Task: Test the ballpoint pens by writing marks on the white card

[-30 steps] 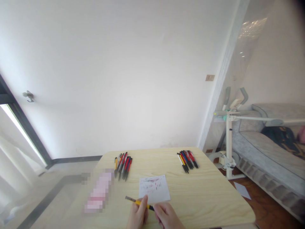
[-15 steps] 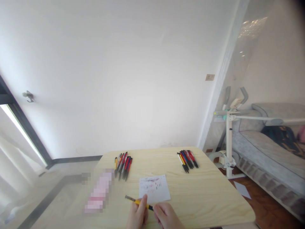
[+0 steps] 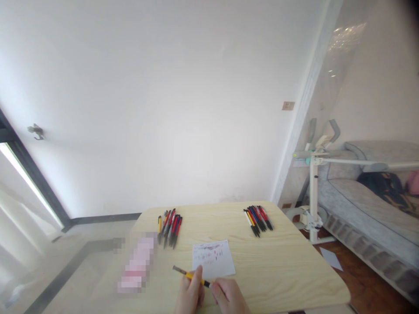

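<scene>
Both my hands hold one yellow pen (image 3: 187, 274) with a black end, low over the near edge of the light wooden table (image 3: 281, 266). My left hand (image 3: 190, 294) pinches its middle with the fingers closed. My right hand (image 3: 229, 296) grips its right end, fingers closed too. Just beyond the pen lies a small white paper (image 3: 213, 258) with red and dark scribbles. A bunch of red, black and yellow pens (image 3: 169, 225) lies at the far left of the table. A second bunch of pens (image 3: 257, 219) lies at the far right.
A blurred pink patch (image 3: 137, 263) covers something on the table's left side. A white stand (image 3: 313, 196) and a grey sofa (image 3: 369, 205) are to the right. A sheet of paper (image 3: 330, 258) lies on the floor. A white wall is behind.
Almost nothing has changed. My hands keep holding the yellow pen in the same place; the view has shifted very slightly.
</scene>
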The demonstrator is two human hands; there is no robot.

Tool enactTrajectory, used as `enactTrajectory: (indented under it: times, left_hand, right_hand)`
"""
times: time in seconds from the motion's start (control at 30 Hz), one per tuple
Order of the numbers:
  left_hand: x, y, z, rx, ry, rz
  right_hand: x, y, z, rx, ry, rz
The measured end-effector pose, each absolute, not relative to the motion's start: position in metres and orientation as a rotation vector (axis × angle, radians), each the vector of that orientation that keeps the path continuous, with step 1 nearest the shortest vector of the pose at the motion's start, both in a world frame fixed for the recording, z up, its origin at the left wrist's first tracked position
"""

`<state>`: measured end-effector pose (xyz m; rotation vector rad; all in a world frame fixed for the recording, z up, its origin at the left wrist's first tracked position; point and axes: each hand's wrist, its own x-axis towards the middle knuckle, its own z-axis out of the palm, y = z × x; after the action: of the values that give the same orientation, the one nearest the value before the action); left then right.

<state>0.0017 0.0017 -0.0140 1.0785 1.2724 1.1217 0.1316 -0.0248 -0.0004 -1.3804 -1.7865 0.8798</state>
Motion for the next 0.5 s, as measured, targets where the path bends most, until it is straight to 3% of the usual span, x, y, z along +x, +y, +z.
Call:
enactTrajectory:
  times: [0.2,0.5]
  left_hand:
    - [0.0023,0.0014,-0.006,1.086,1.322,1.1]
    - [0.0029,0.0024,-0.0081,1.079,1.301,1.124]
  right_hand:
    - [0.13,-0.0266,-0.0002,-1.468,-1.852,0.689]
    - [0.1289,-0.0263,-0.0068,-1.491,-1.823,0.652]
